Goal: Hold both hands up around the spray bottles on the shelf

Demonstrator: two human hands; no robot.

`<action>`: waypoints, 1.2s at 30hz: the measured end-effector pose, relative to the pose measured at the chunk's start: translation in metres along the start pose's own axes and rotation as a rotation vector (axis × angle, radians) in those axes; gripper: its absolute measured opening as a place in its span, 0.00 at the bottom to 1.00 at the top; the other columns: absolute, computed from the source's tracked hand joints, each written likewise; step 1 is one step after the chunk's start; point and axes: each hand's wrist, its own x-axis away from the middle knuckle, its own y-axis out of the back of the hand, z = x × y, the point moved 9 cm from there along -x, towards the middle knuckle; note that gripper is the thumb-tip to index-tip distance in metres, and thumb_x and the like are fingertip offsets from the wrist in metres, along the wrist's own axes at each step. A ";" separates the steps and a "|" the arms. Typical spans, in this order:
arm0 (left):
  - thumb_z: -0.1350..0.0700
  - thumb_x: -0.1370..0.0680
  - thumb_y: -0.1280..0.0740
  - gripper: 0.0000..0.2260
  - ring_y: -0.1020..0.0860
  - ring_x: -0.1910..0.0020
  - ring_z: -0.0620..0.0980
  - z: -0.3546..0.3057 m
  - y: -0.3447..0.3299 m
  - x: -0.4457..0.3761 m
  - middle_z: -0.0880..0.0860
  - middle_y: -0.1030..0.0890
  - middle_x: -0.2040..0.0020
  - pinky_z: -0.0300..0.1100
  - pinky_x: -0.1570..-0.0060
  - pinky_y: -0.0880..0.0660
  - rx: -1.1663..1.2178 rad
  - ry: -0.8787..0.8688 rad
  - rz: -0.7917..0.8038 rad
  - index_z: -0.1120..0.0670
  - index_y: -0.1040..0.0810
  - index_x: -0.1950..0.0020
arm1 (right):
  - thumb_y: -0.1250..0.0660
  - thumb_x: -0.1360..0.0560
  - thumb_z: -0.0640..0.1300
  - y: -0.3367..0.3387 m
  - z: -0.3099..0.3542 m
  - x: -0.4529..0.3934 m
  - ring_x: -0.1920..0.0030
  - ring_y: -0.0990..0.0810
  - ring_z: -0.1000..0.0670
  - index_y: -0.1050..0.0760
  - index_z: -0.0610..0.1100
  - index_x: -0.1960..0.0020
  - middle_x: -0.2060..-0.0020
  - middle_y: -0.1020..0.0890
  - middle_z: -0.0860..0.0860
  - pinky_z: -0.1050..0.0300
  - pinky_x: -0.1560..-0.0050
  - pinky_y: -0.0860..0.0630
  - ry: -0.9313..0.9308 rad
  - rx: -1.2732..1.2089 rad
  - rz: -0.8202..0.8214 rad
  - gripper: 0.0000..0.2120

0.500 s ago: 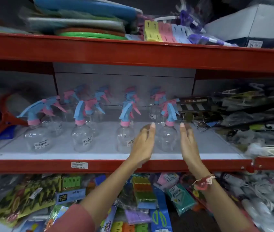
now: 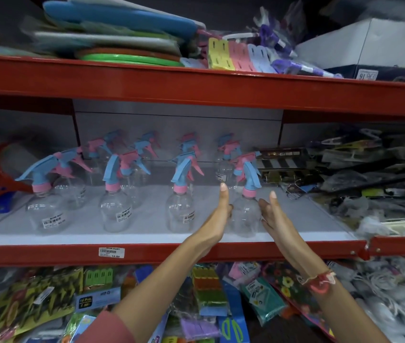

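A clear spray bottle [image 2: 245, 214] with a blue and pink trigger head stands at the right end of the front row on the white middle shelf [image 2: 147, 237]. My left hand [image 2: 217, 216] is against its left side and my right hand [image 2: 277, 217] against its right side. Both hands have long fingers pointing up and back, and the thumbs reach toward the bottle's body. Three more such bottles [image 2: 180, 211] [image 2: 115, 209] [image 2: 45, 214] stand in the front row to the left, with several behind them.
Red shelf beams [image 2: 196, 87] run above and below the bottles. Packed hardware and clips [image 2: 369, 174] crowd the shelf's right end, and a red racket-like item [image 2: 1, 174] lies at the left. Flat mats and peg packs [image 2: 233, 56] lie overhead. Packaged goods [image 2: 209, 293] fill the shelf below.
Both hands have drawn slightly closer to the rightmost front bottle, and their thumbs now show beside its body. The bottles have not moved.
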 end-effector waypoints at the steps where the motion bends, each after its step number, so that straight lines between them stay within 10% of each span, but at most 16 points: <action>1: 0.24 0.37 0.62 0.52 0.43 0.22 0.50 -0.001 -0.001 0.004 0.56 0.46 0.21 0.51 0.23 0.52 0.005 -0.009 0.007 0.57 0.49 0.23 | 0.54 0.21 0.62 0.001 0.000 0.003 0.32 0.32 0.55 0.38 0.41 0.25 0.27 0.32 0.47 0.59 0.31 0.39 0.006 0.003 0.000 0.33; 16: 0.18 0.42 0.60 0.56 0.41 0.23 0.48 0.004 -0.015 0.023 0.53 0.41 0.21 0.52 0.23 0.50 0.010 -0.051 0.044 0.51 0.44 0.23 | 0.54 0.29 0.73 0.012 -0.011 0.030 0.25 0.37 0.52 0.42 0.48 0.23 0.24 0.37 0.50 0.50 0.23 0.45 -0.003 0.047 -0.019 0.42; 24: 0.30 0.29 0.52 0.31 0.24 0.38 0.46 0.003 0.037 0.050 0.50 0.20 0.38 0.50 0.30 0.33 0.028 -0.246 -0.267 0.47 0.23 0.42 | 0.49 0.22 0.64 0.004 0.022 0.077 0.48 0.25 0.62 0.25 0.48 0.42 0.45 0.23 0.52 0.64 0.46 0.29 0.361 0.068 -0.531 0.25; 27: 0.39 0.22 0.49 0.19 0.21 0.42 0.47 0.011 0.078 0.064 0.50 0.18 0.44 0.46 0.36 0.29 0.067 -0.284 -0.452 0.45 0.22 0.50 | 0.47 0.22 0.60 -0.032 0.027 0.071 0.50 0.24 0.66 0.24 0.52 0.45 0.47 0.21 0.56 0.72 0.52 0.31 0.390 0.041 -0.393 0.19; 31: 0.45 0.18 0.49 0.17 0.24 0.40 0.51 0.017 0.128 0.080 0.49 0.21 0.44 0.42 0.43 0.33 0.065 -0.283 -0.679 0.50 0.24 0.43 | 0.48 0.26 0.67 -0.080 0.018 0.041 0.36 0.26 0.57 0.26 0.51 0.35 0.38 0.22 0.57 0.58 0.33 0.33 0.277 0.036 -0.167 0.29; 36: 0.38 0.20 0.55 0.29 0.40 0.24 0.52 0.016 0.145 0.069 0.51 0.37 0.23 0.47 0.28 0.44 0.037 -0.129 -0.589 0.51 0.41 0.24 | 0.49 0.33 0.77 -0.129 0.012 0.011 0.26 0.35 0.53 0.36 0.51 0.26 0.25 0.33 0.52 0.47 0.24 0.41 0.095 0.025 0.005 0.45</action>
